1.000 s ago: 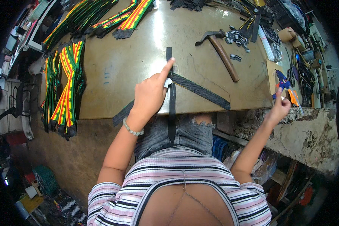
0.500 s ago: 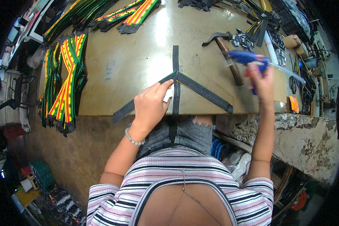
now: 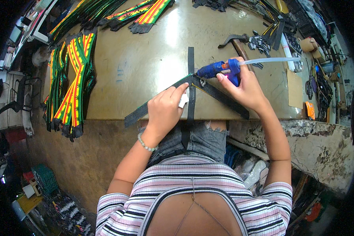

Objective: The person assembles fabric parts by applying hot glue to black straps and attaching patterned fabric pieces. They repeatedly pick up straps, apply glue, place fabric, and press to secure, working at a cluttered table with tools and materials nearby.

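Three black webbing straps [image 3: 190, 63] cross on the tan worktable [image 3: 145, 59], one running straight toward me, one slanting left [image 3: 141, 112] and one slanting right [image 3: 228, 100]. My left hand [image 3: 165, 108] presses on the left strap near the crossing, with a small white piece [image 3: 183, 100] under its fingers. My right hand [image 3: 246, 88] holds a blue glue gun [image 3: 220, 70] with a clear glue stick [image 3: 269, 60] at its back; its nozzle points at the crossing of the straps.
Green, yellow and red striped straps [image 3: 72, 78] hang over the table's left edge, more lie at the far edge [image 3: 145, 11]. A hammer [image 3: 240, 43], black strap pieces [image 3: 263, 39] and tools crowd the far right. A rough stone ledge [image 3: 314, 137] sits on the right.
My right hand has brought the blue glue gun from the right side of the table to the strap crossing. My left hand stays on the straps, shifted slightly toward me.
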Available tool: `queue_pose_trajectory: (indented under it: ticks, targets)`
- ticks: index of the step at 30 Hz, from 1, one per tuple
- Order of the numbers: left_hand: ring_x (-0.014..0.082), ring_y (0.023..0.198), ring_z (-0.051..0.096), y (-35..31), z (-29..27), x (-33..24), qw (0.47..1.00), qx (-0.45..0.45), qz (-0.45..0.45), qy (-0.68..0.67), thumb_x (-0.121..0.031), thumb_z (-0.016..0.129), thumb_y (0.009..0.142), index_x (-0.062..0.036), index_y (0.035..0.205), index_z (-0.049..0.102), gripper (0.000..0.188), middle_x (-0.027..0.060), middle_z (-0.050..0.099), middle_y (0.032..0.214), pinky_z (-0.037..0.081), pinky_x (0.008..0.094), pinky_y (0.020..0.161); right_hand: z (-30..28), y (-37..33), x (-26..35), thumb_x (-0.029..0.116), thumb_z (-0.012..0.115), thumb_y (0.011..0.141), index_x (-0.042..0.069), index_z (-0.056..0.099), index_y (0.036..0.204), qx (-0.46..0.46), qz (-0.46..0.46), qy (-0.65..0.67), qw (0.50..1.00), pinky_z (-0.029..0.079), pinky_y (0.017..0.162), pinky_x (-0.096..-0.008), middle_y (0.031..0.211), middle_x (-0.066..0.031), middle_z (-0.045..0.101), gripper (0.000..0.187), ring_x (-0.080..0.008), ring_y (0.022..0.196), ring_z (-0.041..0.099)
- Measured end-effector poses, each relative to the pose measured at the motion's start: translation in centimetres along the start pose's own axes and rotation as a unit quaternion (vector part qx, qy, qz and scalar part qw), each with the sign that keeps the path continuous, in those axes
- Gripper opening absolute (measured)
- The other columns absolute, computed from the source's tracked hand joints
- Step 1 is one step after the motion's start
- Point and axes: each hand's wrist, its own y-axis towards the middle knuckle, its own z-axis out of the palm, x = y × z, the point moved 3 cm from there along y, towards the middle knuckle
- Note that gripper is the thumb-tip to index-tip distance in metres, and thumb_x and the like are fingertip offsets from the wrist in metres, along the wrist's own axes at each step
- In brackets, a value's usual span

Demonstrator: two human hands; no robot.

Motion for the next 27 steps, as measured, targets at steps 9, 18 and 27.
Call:
queue_pose_trajectory:
  ticks: [9,18,27]
  targets:
    - [0.0257,0.071,0.065,-0.1,0.2,0.1,1.0,0.011,-0.013,0.012,-0.006,0.077,0.068,-0.0175,0.113,0.07,0.047,0.0043,0.066,0.081,0.052,0.0364,0.063,0.4,-3.4,0.7,0.031,0.071,0.09,0.005,0.048,0.116,0.036,0.004,0.025,0.999,0.054,0.066,-0.0417,0.08,-0.0181,0.069,0.044,-0.0376,0.074,0.071]
    - [0.0183,0.067,0.064,1.2,-1.6,-0.2,0.989,-0.014,-0.069,-0.132,-0.009,0.074,0.081,-0.0125,0.114,0.067,0.033,0.0033,0.064,0.079,0.049,0.0324,0.059,-6.9,-7.2,-8.6,0.037,0.072,0.091,0.008,0.059,0.109,-0.207,0.106,0.223,0.947,0.05,0.062,-0.03,0.093,-0.0036,0.066,0.036,-0.0118,0.07,0.061]
    - [0.0082,0.035,0.042,2.5,-1.7,-0.2,0.514,0.171,-0.357,-0.762,-0.054,0.022,0.106,0.0032,0.141,0.04,0.07,0.0222,0.069,0.095,0.026,0.0171,0.029,-19.4,-16.5,-23.1,0.068,0.041,0.094,-0.007,0.068,0.103,-0.208,0.501,-0.409,0.734,0.05,0.084,-0.048,0.087,-0.0292,0.068,0.08,-0.048,0.093,0.065]
